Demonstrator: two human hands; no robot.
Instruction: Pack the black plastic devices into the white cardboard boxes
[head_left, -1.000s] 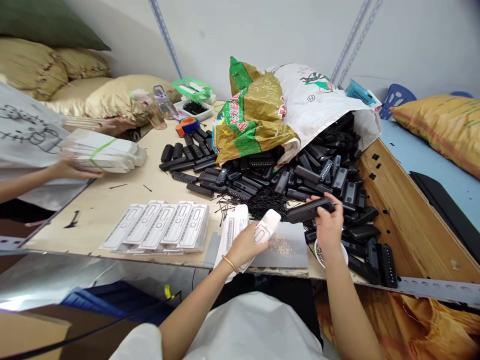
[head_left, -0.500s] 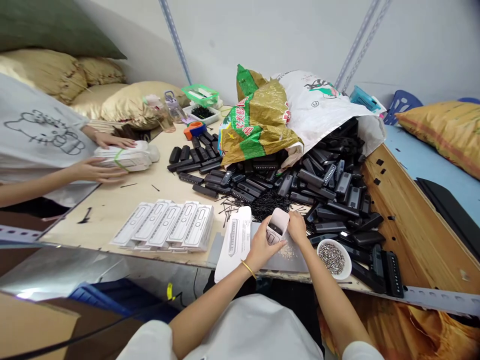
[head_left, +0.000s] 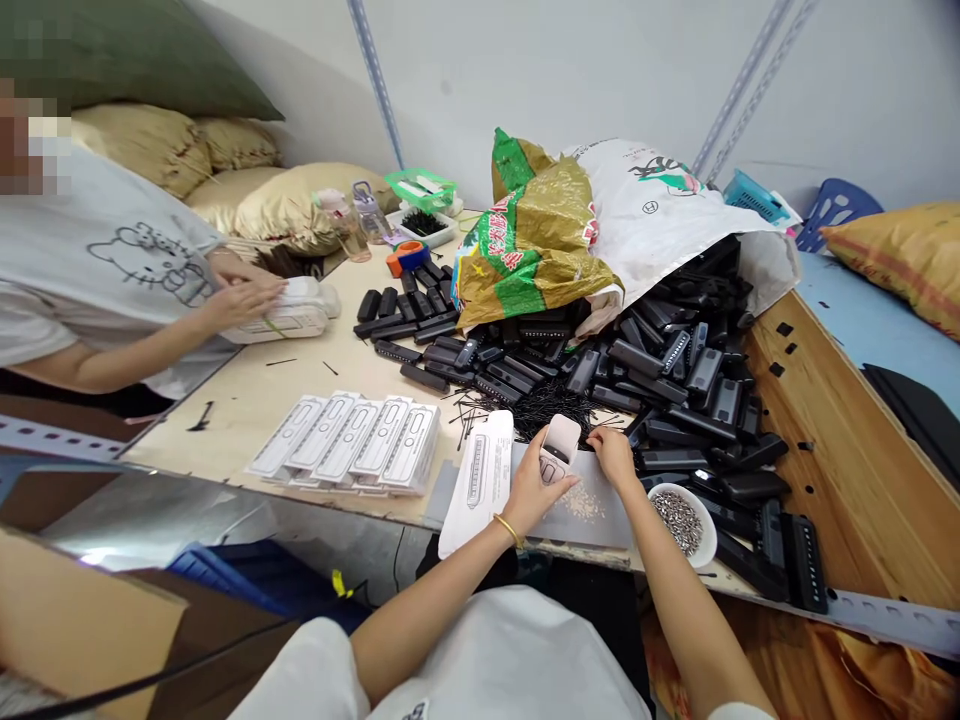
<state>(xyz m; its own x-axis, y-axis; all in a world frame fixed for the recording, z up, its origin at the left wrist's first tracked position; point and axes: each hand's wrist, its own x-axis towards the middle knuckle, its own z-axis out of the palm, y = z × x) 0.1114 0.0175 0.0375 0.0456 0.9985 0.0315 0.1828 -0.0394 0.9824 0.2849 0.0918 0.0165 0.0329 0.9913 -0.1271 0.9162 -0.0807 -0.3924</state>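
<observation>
My left hand (head_left: 536, 490) is wrapped round a small white printed box (head_left: 559, 462), tilted with its end flap up. A black piece shows inside the box's open end; the hand covers much of its side. My right hand (head_left: 613, 455) is apart from the box, to its right, fingertips pinched together at the edge of a heap of thin black sticks (head_left: 551, 408). Something small and dark shows at those fingertips, too small to name. Left of my left hand lies a flat white printed carton (head_left: 480, 480). Small pale bits (head_left: 581, 502) are scattered on the grey mat (head_left: 611, 525) beneath.
Many black plastic cases (head_left: 645, 385) spill from a white sack (head_left: 637, 230). A white bowl of small metal parts (head_left: 679, 522) stands by my right forearm. Packed white boxes (head_left: 352, 440) lie left. A co-worker's hands (head_left: 251, 295) rest on a bundle of cartons (head_left: 300, 312).
My right hand has moved away from the box, rightward to the edge of the black sticks. My left hand still holds the box. The co-worker's hands have come together on the bundle.
</observation>
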